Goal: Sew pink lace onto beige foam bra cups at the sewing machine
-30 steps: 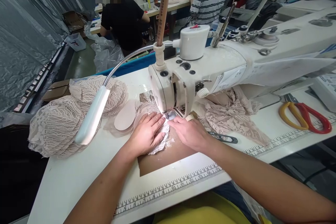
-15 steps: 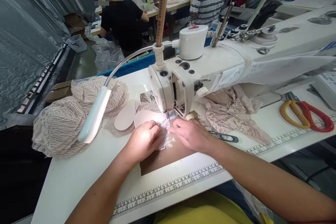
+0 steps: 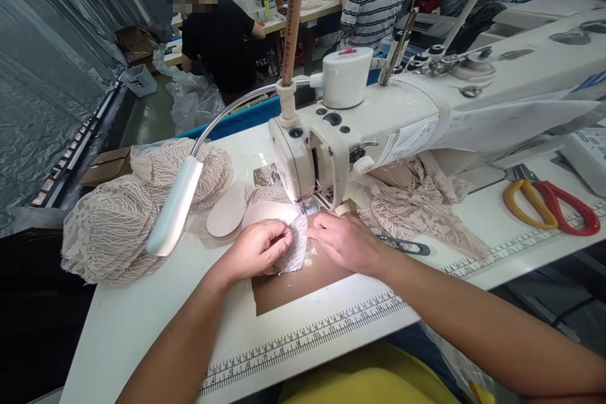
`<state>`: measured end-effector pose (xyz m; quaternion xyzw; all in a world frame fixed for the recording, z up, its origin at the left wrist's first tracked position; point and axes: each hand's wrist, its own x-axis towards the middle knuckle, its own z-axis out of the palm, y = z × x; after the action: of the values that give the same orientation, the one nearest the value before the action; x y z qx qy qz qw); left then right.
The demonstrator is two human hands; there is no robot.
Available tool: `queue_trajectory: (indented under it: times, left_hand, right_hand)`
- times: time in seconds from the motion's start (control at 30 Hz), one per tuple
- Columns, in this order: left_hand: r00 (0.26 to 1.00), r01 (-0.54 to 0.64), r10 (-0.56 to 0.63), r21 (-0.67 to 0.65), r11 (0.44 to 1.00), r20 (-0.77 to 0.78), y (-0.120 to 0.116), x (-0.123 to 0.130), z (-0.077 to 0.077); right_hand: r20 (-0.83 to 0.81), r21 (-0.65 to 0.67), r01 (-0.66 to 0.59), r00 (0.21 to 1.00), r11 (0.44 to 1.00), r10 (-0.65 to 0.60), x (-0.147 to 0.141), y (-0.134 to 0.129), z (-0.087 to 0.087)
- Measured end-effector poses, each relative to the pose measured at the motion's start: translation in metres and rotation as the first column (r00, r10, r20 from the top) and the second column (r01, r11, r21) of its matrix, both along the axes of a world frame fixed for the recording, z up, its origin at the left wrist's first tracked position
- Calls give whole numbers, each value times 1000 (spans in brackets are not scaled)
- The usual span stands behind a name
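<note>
Holding pale lace-textured fabric piece [image 3: 297,245] by white sewing machine [image 3: 291,164]

L hand [image 3: 262,245] pinches piece's left side; R hand [image 3: 344,241], fingers curled, sits at its right edge, grip unclear. Piece lies betw. hands, so prob. mid-job, not yet off; can't make out stitching. Just beyond L hand: smooth beige oval pad [image 3: 227,211]; farther L, rounded beige lace stacks [image 3: 111,227], done or waiting unclear. R of R hand: crumpled beige lace [image 3: 419,211], then red-and-yellow-handled scissors [image 3: 533,201]. Below hands: brown sheet [image 3: 284,295] on white tabletop [image 3: 142,309]. Well beyond: co-worker in black [image 3: 220,47].
</note>
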<state>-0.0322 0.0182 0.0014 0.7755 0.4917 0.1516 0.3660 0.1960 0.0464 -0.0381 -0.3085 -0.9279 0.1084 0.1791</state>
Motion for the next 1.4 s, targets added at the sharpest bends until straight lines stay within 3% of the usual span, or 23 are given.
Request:
queue_trajectory:
  times: [0.07,0.13,0.23,0.3,0.47,0.77,1.0,1.4]
  left_hand:
    - [1000,-7,8,51,999,-16,-3,3,1]
    - [1000,18,-14,197,980,-23,-3,5,-2]
    - [985,162,-122,424,891,-119,0,7,-11]
    - [959,260,-166,477,840,-231,2,7,-17]
    - [907,350,-162,484,802,-388,0,5,-22]
    - [902,270,-58,452,850,-428,-3,14,-20]
    - [914,248,-43,473,845,-402,-2,13,-22]
    - [941,296,-165,485,823,-295,-3,1,-22]
  right_hand:
    - [14,-2,-1,1000,1000,1,0,0,0]
    - [27,-3,-3,1000,1000,3,0,0,0]
    - [44,-11,2,999,1000,-2,0,-1,1]
    - [62,-15,13,998,1000,-12,0,-2,3]
    - [99,5,38,994,999,-38,1,-8,5]
    - [117,50,94,988,994,-99,-2,-5,4]
    - [114,68,143,982,987,-150,-3,-2,7]
    - [48,42,-112,993,993,110,8,1,3]
